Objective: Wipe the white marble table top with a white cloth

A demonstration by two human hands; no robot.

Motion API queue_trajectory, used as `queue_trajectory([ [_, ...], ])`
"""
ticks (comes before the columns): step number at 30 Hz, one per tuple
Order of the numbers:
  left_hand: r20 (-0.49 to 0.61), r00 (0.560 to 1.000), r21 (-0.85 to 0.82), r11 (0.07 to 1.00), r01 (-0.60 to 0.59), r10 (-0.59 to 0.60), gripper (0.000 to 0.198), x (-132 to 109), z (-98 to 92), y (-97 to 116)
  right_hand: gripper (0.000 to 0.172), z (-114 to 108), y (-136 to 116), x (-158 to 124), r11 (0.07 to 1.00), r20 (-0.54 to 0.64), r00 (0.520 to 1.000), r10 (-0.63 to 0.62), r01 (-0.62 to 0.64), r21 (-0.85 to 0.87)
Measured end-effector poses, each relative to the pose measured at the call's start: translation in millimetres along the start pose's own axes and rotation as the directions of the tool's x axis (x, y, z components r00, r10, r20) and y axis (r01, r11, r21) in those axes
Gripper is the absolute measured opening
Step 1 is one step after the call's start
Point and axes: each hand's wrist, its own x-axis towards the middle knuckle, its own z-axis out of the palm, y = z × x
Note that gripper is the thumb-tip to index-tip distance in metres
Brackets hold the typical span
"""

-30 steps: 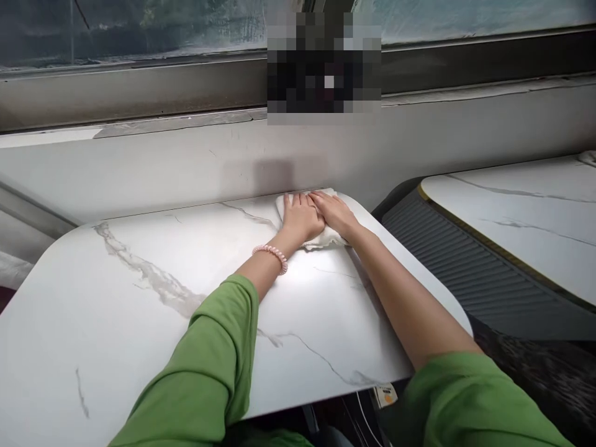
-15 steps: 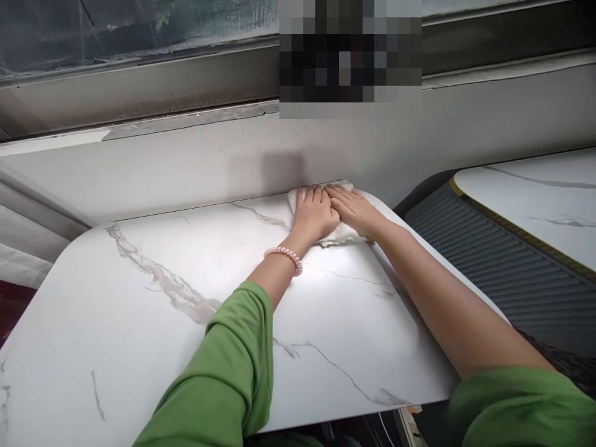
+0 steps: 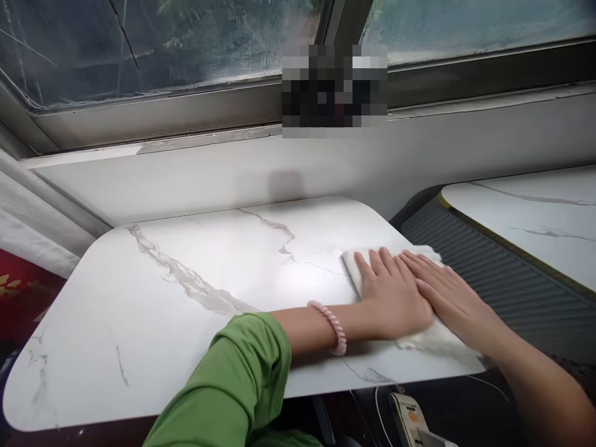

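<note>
A white cloth [image 3: 431,338] lies flat on the white marble-look table [image 3: 195,273] near its right front corner. My left hand [image 3: 393,295] presses down on the cloth with fingers stretched out flat; a pink bead bracelet [image 3: 335,326] is on that wrist. My right hand [image 3: 454,298] lies flat beside it on the same cloth, fingers straight and together. Both forearms reach in from the lower edge, with green sleeves pushed up.
A white wall and a window ledge [image 3: 200,139] run behind the table. A second marble-look table [image 3: 535,214] stands at the right beyond a dark ribbed seat back [image 3: 488,267]. A white device with a cable [image 3: 410,419] lies below the table's front edge.
Both hands have slid the cloth from the table's far edge by the wall toward me, to the right front corner. The view has shifted as well.
</note>
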Motion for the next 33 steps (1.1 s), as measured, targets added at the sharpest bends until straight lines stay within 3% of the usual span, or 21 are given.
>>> queue_trajectory([
  [3, 0.003, 1.000, -0.022, 1.000, -0.015, 0.015, 0.062, -13, 3.7, 18, 0.063, -3, 9, -25, 0.999, 0.003, 0.999, 0.035, -0.035, 0.027],
  [6, -0.001, 1.000, -0.027, 1.000, -0.007, 0.007, 0.063, -17, 6.9, 25, 0.064, -4, 12, -33, 0.998, 0.008, 0.999, 0.049, -0.050, 0.048],
  [16, -0.052, 0.998, -0.038, 0.999, -0.036, 0.034, 0.065, 11, 14.2, 15, 0.061, -8, 11, -2, 1.000, 0.008, 1.000, 0.013, -0.014, 0.019],
  [21, -0.061, 0.998, -0.022, 0.999, -0.028, 0.026, 0.064, 40, 11.3, -5, 0.059, -7, 10, 35, 0.999, 0.000, 1.000, -0.014, 0.014, -0.047],
  [27, -0.092, 0.995, 0.040, 0.999, 0.027, -0.023, 0.061, 85, 0.5, -44, 0.061, -2, 7, 105, 0.997, 0.036, 0.999, -0.038, 0.041, -0.069],
  [33, -0.119, 0.990, 0.072, 0.994, 0.083, -0.074, 0.058, 124, -4.9, -82, 0.059, 11, 3, 169, 0.990, -0.022, 0.992, -0.124, 0.122, -0.074],
])
